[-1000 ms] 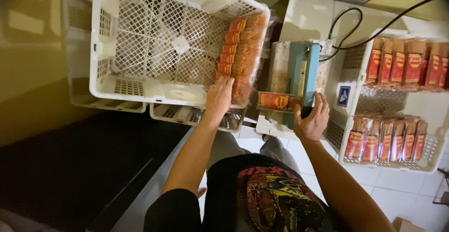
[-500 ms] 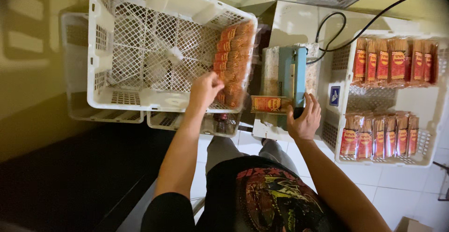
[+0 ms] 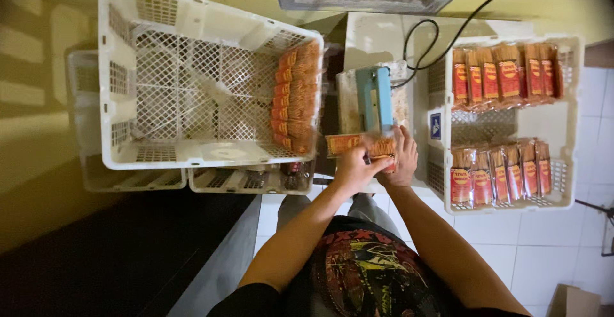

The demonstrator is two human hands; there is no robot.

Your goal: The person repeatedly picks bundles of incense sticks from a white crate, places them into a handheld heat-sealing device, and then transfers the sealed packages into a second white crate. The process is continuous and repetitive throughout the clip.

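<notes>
1. Two bare hands meet at the near end of a blue heat sealer. The left hand and the right hand are both closed on one orange packet, a flat clear-film pouch of thin stick-shaped snacks with an orange label.
2. The packet lies crosswise between the two hands, just below the sealer's bar, with its left end sticking out past the left hand's fingers.
3. To the left of the grip stands a white plastic crate with lattice walls and floor. One stack of like packets leans along its right wall; roughly ten, though the exact count is hard to tell.
4. Under that crate two more white lattice crates show only their rims.
5. To the right of the grip sits a second white crate with two rows of packets standing on end: the far row has about seven, the near row about six.
6. A small blue square sign is stuck to that crate's left wall, just beside the right hand.
7. One black cable loops away beyond the sealer.
8. Below the grip, white floor tiles run to the right.
</notes>
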